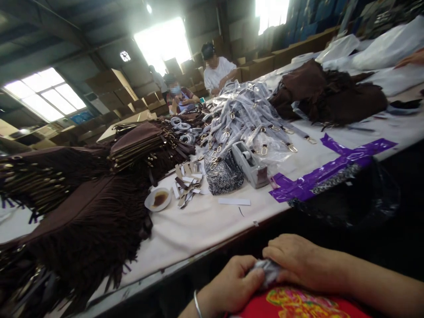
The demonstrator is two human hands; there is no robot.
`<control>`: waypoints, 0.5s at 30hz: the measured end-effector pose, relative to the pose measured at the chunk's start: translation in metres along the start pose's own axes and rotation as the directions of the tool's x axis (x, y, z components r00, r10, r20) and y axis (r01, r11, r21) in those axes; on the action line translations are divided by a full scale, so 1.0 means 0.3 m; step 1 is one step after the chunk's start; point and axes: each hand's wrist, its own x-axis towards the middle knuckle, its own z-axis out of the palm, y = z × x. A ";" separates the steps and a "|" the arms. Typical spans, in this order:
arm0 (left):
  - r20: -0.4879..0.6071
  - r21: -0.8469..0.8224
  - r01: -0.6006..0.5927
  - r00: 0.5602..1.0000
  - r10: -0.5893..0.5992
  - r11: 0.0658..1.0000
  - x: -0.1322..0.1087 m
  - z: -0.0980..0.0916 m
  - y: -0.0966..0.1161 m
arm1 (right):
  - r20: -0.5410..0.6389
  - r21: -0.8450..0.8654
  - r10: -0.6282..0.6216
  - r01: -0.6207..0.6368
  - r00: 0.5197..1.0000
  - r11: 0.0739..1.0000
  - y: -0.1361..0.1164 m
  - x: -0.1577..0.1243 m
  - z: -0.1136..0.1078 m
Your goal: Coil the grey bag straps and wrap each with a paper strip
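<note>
Both my hands rest in my lap below the table's front edge. My left hand (233,282) and my right hand (293,260) are closed together on a small crumpled piece of grey-white material (269,270), which shows only between the fingers. A thin bangle (197,304) circles my left wrist. Red patterned cloth (298,304) lies under the hands.
A long white table (198,225) carries brown fringed bags (86,221), a pile of grey straps with metal clasps (245,115), a tape dispenser (250,163), a small dish (158,199), cut strips (187,181) and purple tape (331,168). A black bag (357,198) hangs at the edge. Two people sit at the far end.
</note>
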 end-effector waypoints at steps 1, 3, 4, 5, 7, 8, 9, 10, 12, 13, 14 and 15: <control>-0.016 -0.099 -0.015 1.000 0.013 0.995 -0.012 -0.002 -0.024 | 0.007 0.085 0.047 -0.047 0.999 0.995 0.021 -0.006 -0.005; -0.055 -0.280 -0.035 0.998 0.020 0.959 -0.035 -0.007 -0.071 | -0.030 0.186 0.118 -0.110 0.993 0.976 0.073 -0.014 -0.009; -0.078 -0.344 -0.038 0.997 0.012 0.938 -0.046 -0.007 -0.092 | -0.076 0.207 0.138 -0.120 0.987 0.971 0.100 -0.013 -0.011; -0.097 -0.388 -0.037 0.995 0.000 0.921 -0.056 -0.007 -0.108 | -0.127 0.216 0.149 -0.120 0.981 0.969 0.126 -0.007 -0.016; -0.113 -0.434 -0.042 0.994 -0.008 0.900 -0.071 -0.005 -0.123 | -0.233 0.206 0.161 -0.113 0.959 0.972 0.167 0.030 -0.037; -0.109 -0.444 -0.054 0.994 0.006 0.895 -0.077 -0.005 -0.121 | -0.275 0.183 0.166 -0.117 0.947 0.976 0.181 0.061 -0.054; -0.099 -0.446 -0.072 0.995 0.031 0.892 -0.081 -0.004 -0.114 | -0.297 0.135 0.172 -0.137 0.939 0.981 0.190 0.098 -0.073; -0.091 -0.446 -0.092 0.994 0.058 0.890 -0.084 -0.003 -0.103 | -0.301 0.066 0.182 -0.170 0.936 0.983 0.194 0.140 -0.092; -0.103 -0.448 -0.133 0.990 0.097 0.884 -0.089 0.001 -0.085 | -0.276 -0.087 0.209 -0.241 0.938 0.967 0.191 0.232 -0.121; -0.118 -0.451 -0.151 0.987 0.109 0.880 -0.091 0.004 -0.082 | -0.257 -0.148 0.223 -0.266 0.941 0.952 0.187 0.277 -0.128; -0.138 -0.450 -0.168 0.983 0.118 0.877 -0.093 0.009 -0.086 | -0.244 -0.194 0.231 -0.281 0.942 0.940 0.182 0.319 -0.128; -0.157 -0.444 -0.185 0.979 0.128 0.877 -0.094 0.014 -0.097 | -0.238 -0.223 0.233 -0.286 0.943 0.932 0.178 0.358 -0.122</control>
